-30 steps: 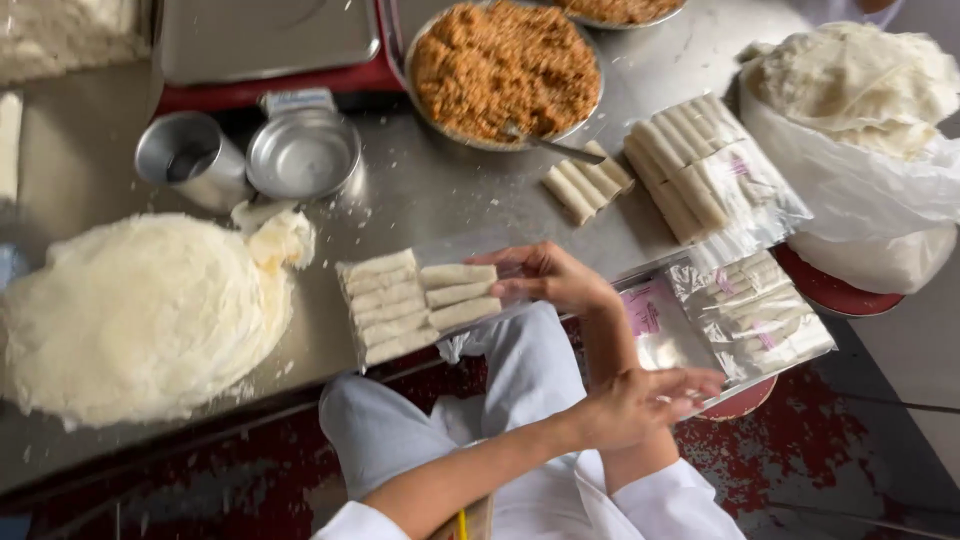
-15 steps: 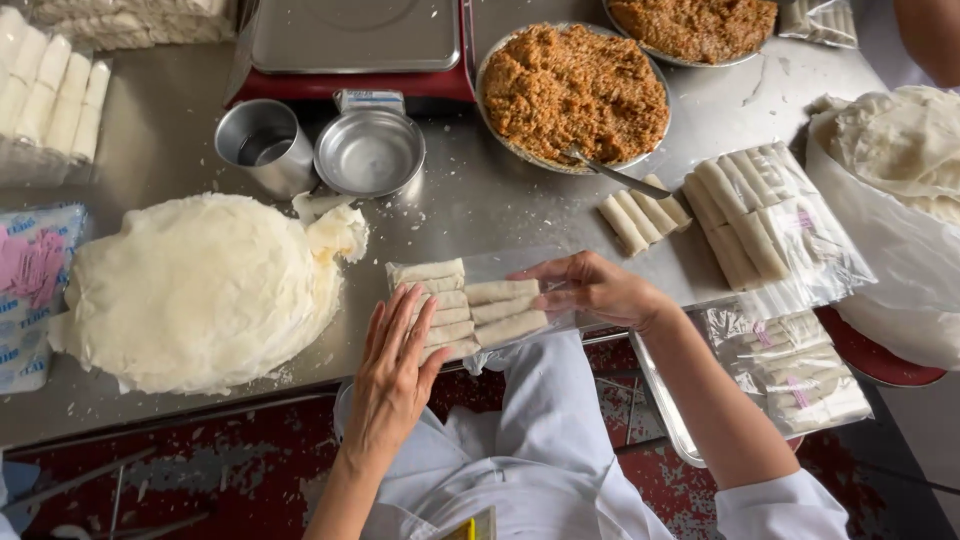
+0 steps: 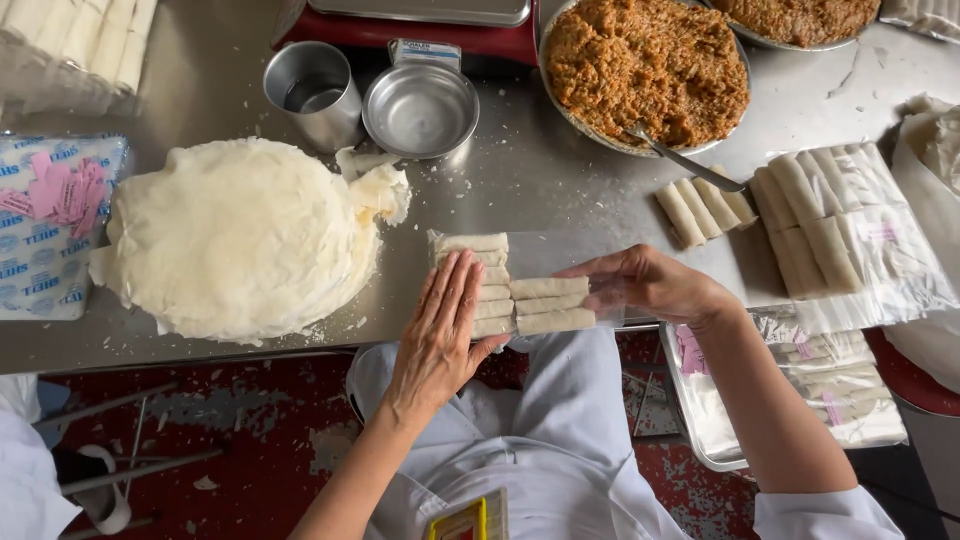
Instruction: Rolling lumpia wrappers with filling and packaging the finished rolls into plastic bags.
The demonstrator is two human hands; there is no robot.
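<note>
A clear plastic bag (image 3: 575,262) lies on the steel table (image 3: 520,180) near its front edge, with several pale spring rolls (image 3: 550,304) inside. My left hand (image 3: 440,335) rests flat, fingers together, on the left row of rolls (image 3: 480,245). My right hand (image 3: 645,283) grips the bag's open right end, fingers curled on the plastic beside the three rolls of the second row.
A stack of round white wrappers (image 3: 240,235) lies left. Behind stand a metal cup (image 3: 312,92), a small steel bowl (image 3: 420,110) and a bowl of brown filling (image 3: 645,65) with a spoon (image 3: 685,160). Loose rolls (image 3: 700,208) and bagged rolls (image 3: 840,235) sit right. A tray of packs (image 3: 800,385) is lower right.
My left hand came up from my lap onto the left row of rolls and now lies flat on it. My right hand stayed at the bag's right end.
</note>
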